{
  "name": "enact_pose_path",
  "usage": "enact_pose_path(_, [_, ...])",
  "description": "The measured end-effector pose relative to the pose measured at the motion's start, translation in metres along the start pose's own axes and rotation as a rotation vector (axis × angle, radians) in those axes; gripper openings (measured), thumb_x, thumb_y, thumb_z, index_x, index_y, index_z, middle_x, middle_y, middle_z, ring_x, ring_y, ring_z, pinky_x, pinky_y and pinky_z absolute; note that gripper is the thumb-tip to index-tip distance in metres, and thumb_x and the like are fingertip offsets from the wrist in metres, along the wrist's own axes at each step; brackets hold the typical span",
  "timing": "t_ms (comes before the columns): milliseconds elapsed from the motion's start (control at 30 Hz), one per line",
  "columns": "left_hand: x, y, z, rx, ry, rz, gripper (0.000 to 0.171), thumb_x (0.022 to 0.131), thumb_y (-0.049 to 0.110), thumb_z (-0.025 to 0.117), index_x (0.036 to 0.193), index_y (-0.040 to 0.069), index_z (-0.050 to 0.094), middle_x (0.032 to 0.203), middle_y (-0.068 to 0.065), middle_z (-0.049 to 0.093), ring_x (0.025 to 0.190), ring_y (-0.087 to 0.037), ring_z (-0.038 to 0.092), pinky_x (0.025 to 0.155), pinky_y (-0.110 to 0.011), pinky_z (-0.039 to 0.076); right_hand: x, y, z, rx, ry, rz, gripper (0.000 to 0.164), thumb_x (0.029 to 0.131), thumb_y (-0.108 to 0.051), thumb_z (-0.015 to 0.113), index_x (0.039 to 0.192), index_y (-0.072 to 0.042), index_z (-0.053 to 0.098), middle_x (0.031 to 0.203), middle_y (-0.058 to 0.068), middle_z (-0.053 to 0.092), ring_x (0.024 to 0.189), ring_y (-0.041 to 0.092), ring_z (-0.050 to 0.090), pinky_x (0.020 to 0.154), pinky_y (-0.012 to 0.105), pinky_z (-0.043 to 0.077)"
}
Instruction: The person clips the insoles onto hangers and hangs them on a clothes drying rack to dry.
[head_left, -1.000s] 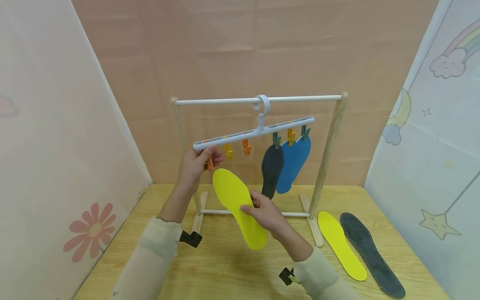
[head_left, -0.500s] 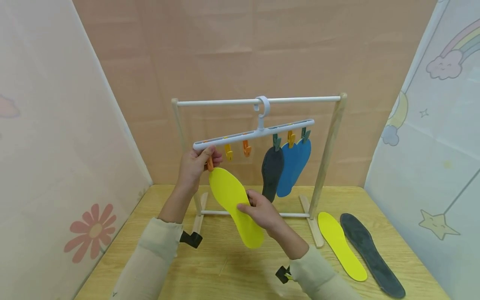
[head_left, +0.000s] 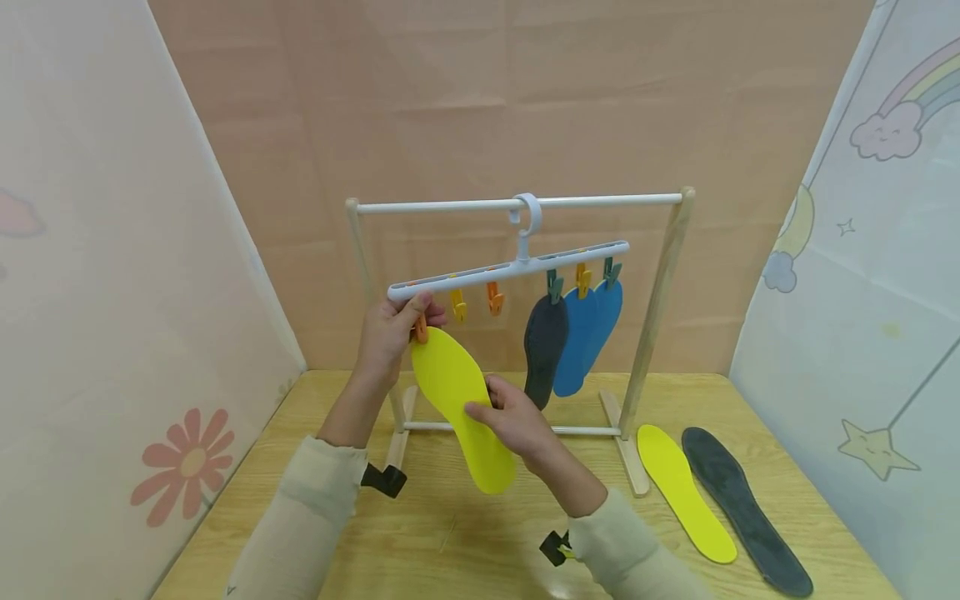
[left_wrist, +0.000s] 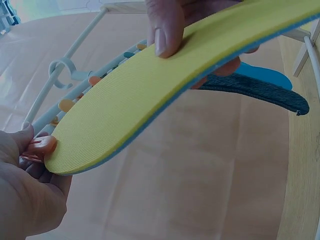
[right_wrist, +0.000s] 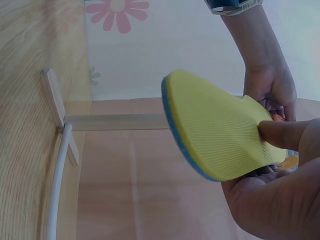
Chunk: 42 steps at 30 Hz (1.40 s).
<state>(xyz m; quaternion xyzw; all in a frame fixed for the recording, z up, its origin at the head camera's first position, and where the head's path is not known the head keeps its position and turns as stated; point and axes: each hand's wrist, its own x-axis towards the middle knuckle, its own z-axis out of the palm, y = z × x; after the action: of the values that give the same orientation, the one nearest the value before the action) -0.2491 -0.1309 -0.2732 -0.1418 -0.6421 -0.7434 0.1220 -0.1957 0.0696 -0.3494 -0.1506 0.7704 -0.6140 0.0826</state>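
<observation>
My left hand point(head_left: 381, 337) pinches the orange clothespin point(left_wrist: 44, 146) at the left end of the white clip hanger point(head_left: 450, 280). In my right hand point(head_left: 517, 417) is a yellow insole point(head_left: 453, 392) with a blue underside, gripped near its middle with the thumb on the yellow face. The insole's upper tip meets the orange clothespin; whether it lies between the jaws is hard to tell. A yellow clip point(head_left: 459, 305) and another orange clip point(head_left: 494, 298) hang free beside it. Farther right, a dark grey insole point(head_left: 546, 342) and two blue insoles point(head_left: 581, 342) hang from clips.
The hanger hooks over the white bar point(head_left: 435, 207) of a wooden-legged rack point(head_left: 660, 308) and tilts down to the left. On the wooden table point(head_left: 390, 550), a yellow insole point(head_left: 684, 492) and a dark grey insole point(head_left: 746, 508) lie at the right.
The right hand has moved left and slightly up with the yellow insole, bringing its tip up to the orange clothespin. The left hand stays at the clothespin. The hanger's right end has dipped slightly.
</observation>
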Motion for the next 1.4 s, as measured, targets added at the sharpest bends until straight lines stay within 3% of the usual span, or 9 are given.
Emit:
enact_pose_path(267, [0.0,0.0,0.001,-0.034,-0.001,0.001,0.016,0.1,0.023,0.064,0.101,0.008,0.065,0.084,-0.003,0.073,0.08,-0.018,0.076,0.085,-0.033,0.059,0.002,0.001,0.008,0.053,0.004,-0.021,0.03,0.1,-0.018,0.065,0.125,-0.003,0.059,0.107,0.013,0.072,0.09,0.023,0.068,0.081,0.04,0.055])
enact_pose_path(567, [-0.001,-0.003,0.0,0.023,-0.01,-0.004,0.026,0.099,0.03,0.066,0.104,0.005,0.067,0.089,-0.003,0.074,0.085,-0.017,0.075,0.086,-0.028,0.059,0.004,0.009,0.011,0.055,0.007,-0.023,0.037,0.1,-0.024,0.066,0.13,-0.003,0.057,0.11,0.011,0.072,0.093,0.023,0.067,0.086,0.042,0.056])
enact_pose_path(767, [-0.002,-0.007,-0.004,0.047,-0.057,0.019,0.031,0.099,0.034,0.066,0.108,0.005,0.065,0.094,-0.003,0.074,0.095,-0.027,0.075,0.087,-0.026,0.058,0.01,0.022,0.004,0.006,0.005,-0.037,0.04,0.101,-0.023,0.065,0.135,-0.006,0.056,0.123,0.011,0.069,0.112,0.028,0.066,0.098,0.05,0.052])
enact_pose_path(900, [-0.003,-0.007,-0.007,0.044,-0.067,0.02,0.028,0.1,0.035,0.065,0.109,0.009,0.065,0.096,-0.003,0.074,0.093,-0.023,0.075,0.082,-0.021,0.055,0.013,0.037,-0.005,-0.035,0.028,-0.057,0.038,0.101,-0.019,0.064,0.136,-0.006,0.057,0.131,0.012,0.065,0.125,0.033,0.059,0.103,0.051,0.049])
enact_pose_path(1033, [-0.003,-0.006,-0.009,0.051,-0.063,0.015,0.023,0.1,0.035,0.065,0.109,0.013,0.065,0.097,-0.004,0.074,0.089,-0.02,0.074,0.075,-0.021,0.049,0.01,0.049,-0.022,-0.046,0.037,-0.068,0.036,0.101,-0.014,0.063,0.135,-0.003,0.057,0.133,0.015,0.064,0.125,0.035,0.059,0.104,0.049,0.049])
enact_pose_path(1300, [-0.004,-0.005,-0.01,0.117,-0.044,-0.029,0.031,0.099,0.036,0.066,0.12,0.015,0.057,0.101,0.0,0.075,0.093,-0.018,0.072,0.085,-0.024,0.049,-0.01,0.07,-0.067,-0.135,0.063,-0.031,0.035,0.101,-0.014,0.063,0.134,-0.002,0.057,0.131,0.014,0.062,0.123,0.032,0.06,0.102,0.047,0.05])
enact_pose_path(1400, [-0.003,-0.005,-0.011,0.151,-0.045,-0.033,0.037,0.098,0.039,0.068,0.123,0.014,0.057,0.103,0.0,0.073,0.1,-0.023,0.07,0.087,-0.024,0.047,-0.018,0.075,-0.083,-0.186,0.06,-0.027,0.036,0.101,-0.016,0.063,0.133,-0.002,0.058,0.13,0.015,0.062,0.121,0.032,0.061,0.1,0.046,0.051])
